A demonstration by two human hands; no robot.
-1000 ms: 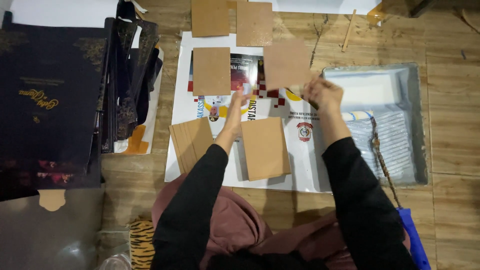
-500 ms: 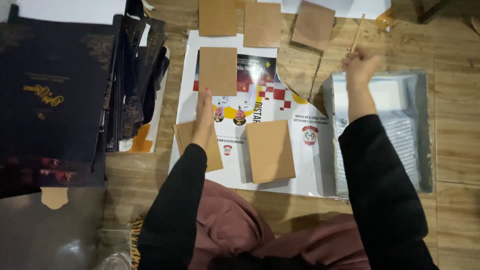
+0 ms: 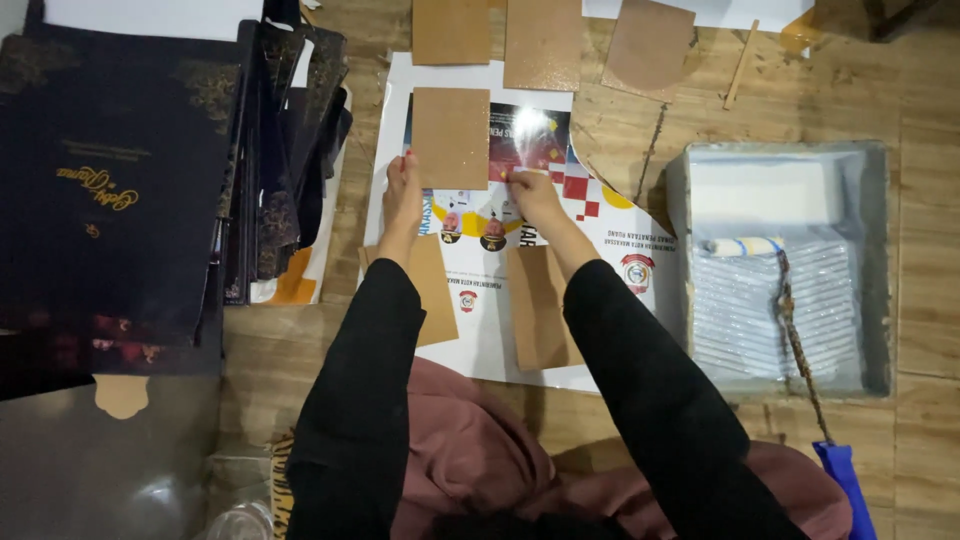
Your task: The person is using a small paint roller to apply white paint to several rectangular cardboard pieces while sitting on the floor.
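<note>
A brown square card (image 3: 450, 135) lies on a white printed poster sheet (image 3: 625, 235) spread over the wooden floor. My left hand (image 3: 403, 198) rests at the card's lower left edge, fingers together against it. At the lower right corner, the fingertips of my right hand (image 3: 533, 195) pinch the card. Below my forearms lie two stacks of similar brown cards, one (image 3: 437, 292) under the left arm and one (image 3: 538, 312) under the right.
Three more brown cards (image 3: 543, 42) lie in a row along the top. Dark gold-printed folders (image 3: 110, 190) are piled at the left. A grey paint tray (image 3: 878, 250) at the right holds a roller (image 3: 745, 245) with a blue handle (image 3: 845, 480). A thin stick (image 3: 740, 65) lies above the tray.
My right hand came back from the far upper right, where it left a card, to the card on the poster. My left hand rose from the lower stack to that card.
</note>
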